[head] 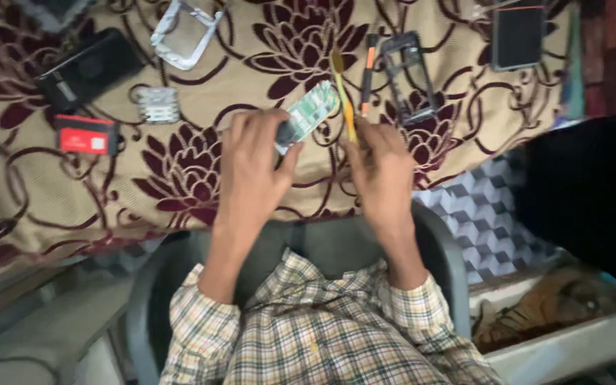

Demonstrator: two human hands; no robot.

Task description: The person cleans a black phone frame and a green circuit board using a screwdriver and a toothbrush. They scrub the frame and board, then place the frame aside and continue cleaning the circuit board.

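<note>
your left hand (251, 160) is clamping a small green circuit board (306, 114) by its lower end, tilting it up off the worktop (23, 192) so that its face is turning toward you. your right hand (379, 167) is closing around the handle of a thin yellow tool (342, 93), gripping it upright like a pen, with the tip standing just beside the board's upper edge; holding both raised is likely giving you a steady angle on the board. the board is sitting between the two hands, above the flowered cloth. around them are lying a dark phone frame (409, 75) and an orange-tipped tool (368, 71) just beyond the right hand, a silver bezel (183, 32), a small keypad (158, 105), a red and black battery (87, 134) and a black phone body (90, 68) to the left, and a dark screen panel (516, 34) at the far right. nothing is standing between the hands and the board.
</note>
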